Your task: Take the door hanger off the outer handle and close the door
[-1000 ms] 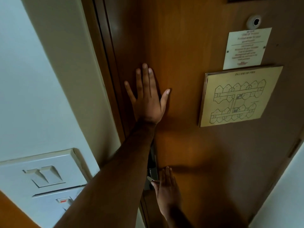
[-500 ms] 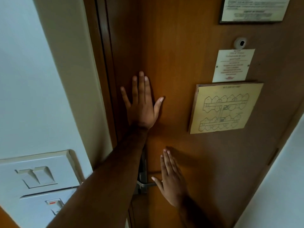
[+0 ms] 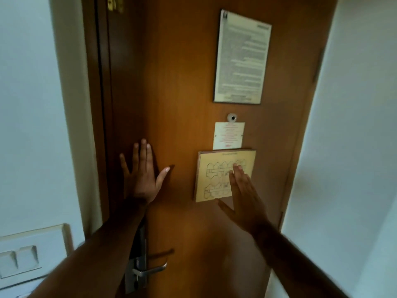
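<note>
The brown wooden door fills the middle of the view and sits shut in its frame. My left hand lies flat against the door near its left edge, fingers spread. My right hand is raised with fingers together, its fingertips in front of the floor-plan plaque; whether it touches the plaque I cannot tell. The silver inner handle sticks out from its lock plate below my left forearm. No door hanger is in view.
A framed notice hangs high on the door, with a peephole and a small white card under it. A white switch panel sits on the left wall. A pale wall stands on the right.
My right hand has risen from beside the handle to the floor-plan plaque. The view has pulled back and tilted up, showing more of the door. My left hand stays pressed on the door.
</note>
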Demonstrator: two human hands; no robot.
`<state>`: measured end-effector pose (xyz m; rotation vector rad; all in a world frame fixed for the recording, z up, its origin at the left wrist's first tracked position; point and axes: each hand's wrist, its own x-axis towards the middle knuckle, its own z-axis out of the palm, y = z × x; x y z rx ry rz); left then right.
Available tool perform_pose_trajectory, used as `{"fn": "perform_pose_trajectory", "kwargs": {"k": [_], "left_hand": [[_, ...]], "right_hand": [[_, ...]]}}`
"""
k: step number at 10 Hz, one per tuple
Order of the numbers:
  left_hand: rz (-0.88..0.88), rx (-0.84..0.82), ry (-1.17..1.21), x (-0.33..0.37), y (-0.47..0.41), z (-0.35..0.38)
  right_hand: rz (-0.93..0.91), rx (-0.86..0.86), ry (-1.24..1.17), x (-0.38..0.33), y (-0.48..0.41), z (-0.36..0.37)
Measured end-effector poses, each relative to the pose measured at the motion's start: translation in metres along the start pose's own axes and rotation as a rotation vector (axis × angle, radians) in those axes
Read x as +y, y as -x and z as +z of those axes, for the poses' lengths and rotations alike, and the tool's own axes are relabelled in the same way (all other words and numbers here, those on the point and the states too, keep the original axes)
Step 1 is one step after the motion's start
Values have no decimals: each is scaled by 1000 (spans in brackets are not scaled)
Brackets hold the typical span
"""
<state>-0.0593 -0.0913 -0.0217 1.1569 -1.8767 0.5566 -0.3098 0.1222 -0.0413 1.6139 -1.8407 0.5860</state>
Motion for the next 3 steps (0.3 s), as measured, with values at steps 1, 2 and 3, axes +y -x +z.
{"fn": "perform_pose_trajectory", "kwargs": {"k": [1,2,3], "left_hand": [[-44,-77,106,10,4,-32],[-83,-107,272,26,3,-62],[-48,-71,305,44,-9,-89]], "right_hand": [[42,28,27,14,-14,-48],[65,104,48,32,-27,-87],[97,129,84,42,-37,-121]]}}
